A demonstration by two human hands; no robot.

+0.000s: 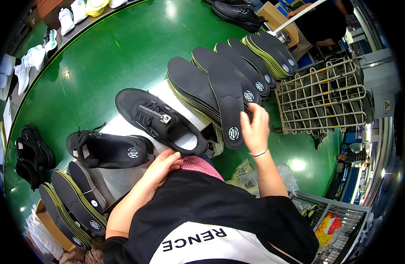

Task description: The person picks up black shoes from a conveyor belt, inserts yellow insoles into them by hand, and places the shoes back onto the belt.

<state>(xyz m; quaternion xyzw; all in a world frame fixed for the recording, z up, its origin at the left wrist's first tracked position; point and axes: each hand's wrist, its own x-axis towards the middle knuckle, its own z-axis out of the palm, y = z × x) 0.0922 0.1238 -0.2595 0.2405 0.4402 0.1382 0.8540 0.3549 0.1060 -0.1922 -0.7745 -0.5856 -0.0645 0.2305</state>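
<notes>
We've L hand [163,166] at heel of blk lace-up sneaker [147,115] on white board [183,110], fingers loosely curled; R hand [256,131] at heel-end edge of loose blk insole [226,94], lying over insole stacks [188,79]. Hands well apart; can't tell if either grips. Best we lift one insole only, unbent, sneaker steadied.

Insole stack [237,78] pt. hid. (front insole [228,101])

Standing here I see a black short-sleeved shirt [237,193], its white panel [207,253] bearing bold dark lettering [195,240]; pink checked cloth [199,166] peeks past the hem. Hands [255,130] bare, silvery bracelet [259,153] on the right wrist.
</notes>
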